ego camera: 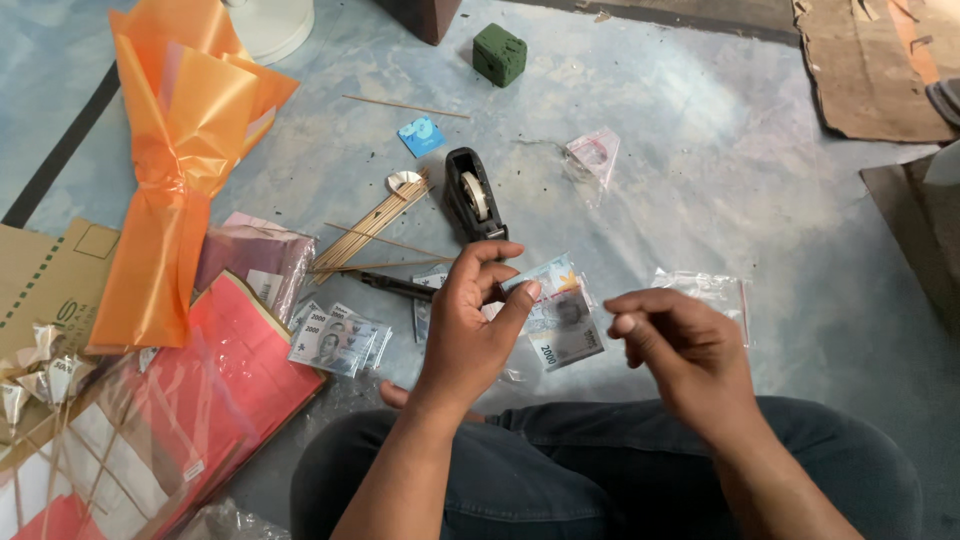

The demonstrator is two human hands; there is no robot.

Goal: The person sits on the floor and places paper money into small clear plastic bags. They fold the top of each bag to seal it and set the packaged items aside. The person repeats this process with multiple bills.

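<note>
At frame centre the left hand (468, 318) pinches a banknote (562, 318) between thumb and fingers, low over the floor (720, 190). The right hand (680, 350), just right, curls fingertips together, seemingly empty. A black tape dispenser (472, 195) sits above.

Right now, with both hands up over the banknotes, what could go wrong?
1. The left hand pinches a small clear piece; I cannot tell what it is. It might stick to the fingers or fold on itself.
2. The loose banknotes lie unweighted under the hands, so a brush of the right hand could scatter them.
3. The thin wooden sticks sit close to the black tape dispenser; reaching for it could knock them.
</note>
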